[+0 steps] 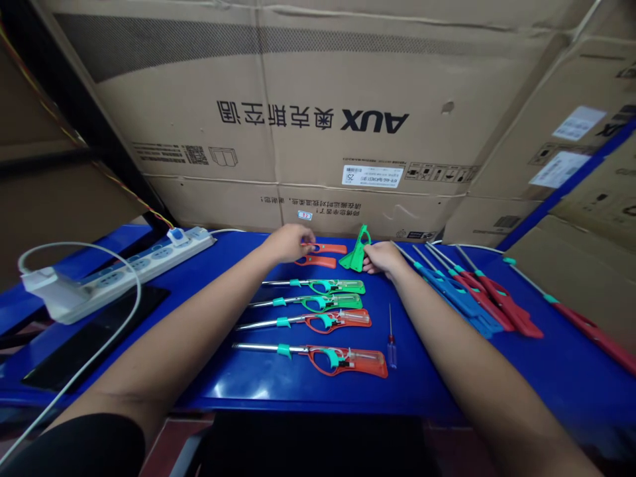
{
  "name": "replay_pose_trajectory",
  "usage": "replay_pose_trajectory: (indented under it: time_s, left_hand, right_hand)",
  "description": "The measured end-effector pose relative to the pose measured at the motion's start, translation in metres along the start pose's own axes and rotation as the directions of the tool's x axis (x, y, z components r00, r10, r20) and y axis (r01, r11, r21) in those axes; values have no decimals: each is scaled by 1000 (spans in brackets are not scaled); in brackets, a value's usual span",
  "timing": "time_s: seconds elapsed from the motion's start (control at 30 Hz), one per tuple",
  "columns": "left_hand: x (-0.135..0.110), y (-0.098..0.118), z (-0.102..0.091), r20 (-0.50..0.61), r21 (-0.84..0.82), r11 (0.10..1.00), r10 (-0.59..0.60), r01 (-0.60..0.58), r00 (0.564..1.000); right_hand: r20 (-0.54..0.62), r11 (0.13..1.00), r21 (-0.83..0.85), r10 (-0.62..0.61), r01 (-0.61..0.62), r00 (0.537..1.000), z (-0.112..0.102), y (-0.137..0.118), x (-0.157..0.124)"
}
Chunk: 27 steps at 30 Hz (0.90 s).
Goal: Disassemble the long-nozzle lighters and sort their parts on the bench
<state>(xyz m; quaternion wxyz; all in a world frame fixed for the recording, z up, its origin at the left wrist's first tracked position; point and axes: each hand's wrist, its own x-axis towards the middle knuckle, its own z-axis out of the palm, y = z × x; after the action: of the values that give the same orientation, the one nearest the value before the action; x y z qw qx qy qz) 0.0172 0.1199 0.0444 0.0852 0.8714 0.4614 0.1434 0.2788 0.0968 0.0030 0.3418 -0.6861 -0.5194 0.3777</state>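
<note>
My right hand (380, 257) is closed on green lighter casing halves (356, 254), holding them tilted up just above the table. At the back of the table, my left hand (292, 242) has its fingers curled at the left end of an orange lighter casing half (328, 248). A second orange casing half (318, 262) lies just in front of it. Nearer me, several opened lighters lie in a row, their metal tubes pointing left: two green, the closer one here (332, 303), and two orange, the front one here (348, 360). Their inner parts and teal triggers show.
A screwdriver (392, 344) lies right of the row. Several closed blue lighters (460, 298) and red lighters (511, 306) are fanned out at the right. On the left are a white power strip (149, 262), its cable and a dark flat panel (94, 338). A large cardboard box (308, 79) stands behind.
</note>
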Motion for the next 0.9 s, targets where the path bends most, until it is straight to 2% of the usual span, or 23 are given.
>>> replay_pose_trajectory:
  time_s: [0.07,0.13,0.23,0.33,0.43,0.53,0.63,0.8,0.9]
  left_hand:
    - [0,-9,7,103,14,1000,22,-24,994]
    - [0,-15,13,181,26,999,31,-36,983]
    - [0,-19,15,243,24,999,31,-38,969]
    - [0,-19,13,278,1,999,36,-38,960]
    - [-1,-15,13,262,-16,999,50,-47,964]
    - [-2,-10,17,248,-30,999,51,-45,968]
    - [-3,-9,22,277,-53,997,65,-52,959]
    - [0,-11,22,326,-68,994,100,-82,940]
    - [0,-10,22,327,-71,993,113,-95,938]
  right_hand:
    - [-1,977,-197,-84,82,996,0,0,1]
    - [30,891,-395,-230,223,973,-7,-1,-3]
    - [208,679,-557,-443,478,872,-21,1,-9]
    - [409,478,-601,-505,640,760,-29,8,-10]
    - [468,369,-643,-505,672,725,-32,17,-6]
    - [424,327,-703,-520,631,742,-34,24,-4]
    - [370,321,-746,-529,583,764,-36,25,-6]
    - [317,325,-761,-569,561,759,-28,6,-11]
    - [371,302,-743,-558,598,743,-12,-14,-7]
